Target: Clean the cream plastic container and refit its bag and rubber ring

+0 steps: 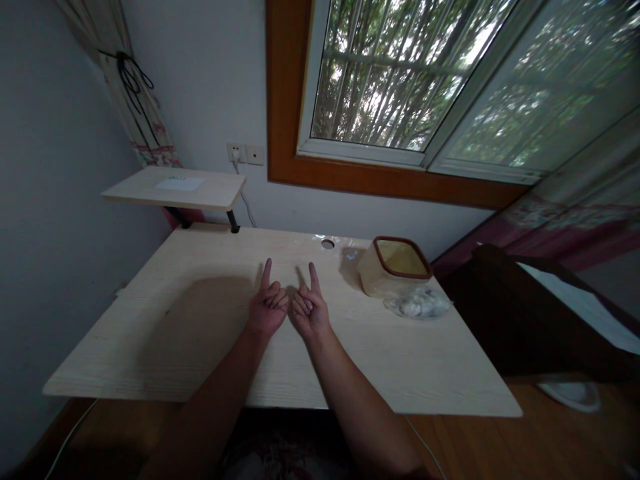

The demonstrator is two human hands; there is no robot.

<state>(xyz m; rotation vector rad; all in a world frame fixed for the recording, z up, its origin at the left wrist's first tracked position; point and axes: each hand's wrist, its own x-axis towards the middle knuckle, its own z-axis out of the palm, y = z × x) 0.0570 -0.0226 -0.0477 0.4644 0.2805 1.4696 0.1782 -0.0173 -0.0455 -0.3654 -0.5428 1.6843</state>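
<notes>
My left hand [269, 310] is held over the middle of the pale wooden desk [210, 360], palm side up. Its index finger points straight out toward the wall while the other fingers are curled in. Close beside it on the right, my right hand [310, 311] makes the same shape, index finger out and the rest folded. Neither hand holds anything that I can see, and a small gap separates them. To the right of my right hand stands a cream plastic bin [373, 283] with a brown rim. A clear plastic bag [420, 303] with whitish contents lies against its front.
A small raised shelf [215, 190] with a paper label [180, 183] stands at the back left. A round cable hole [328, 245] pierces the desk's back. A plug and cord [236, 157] are in the wall socket. Dark furniture [540, 307] stands to the right, below the window.
</notes>
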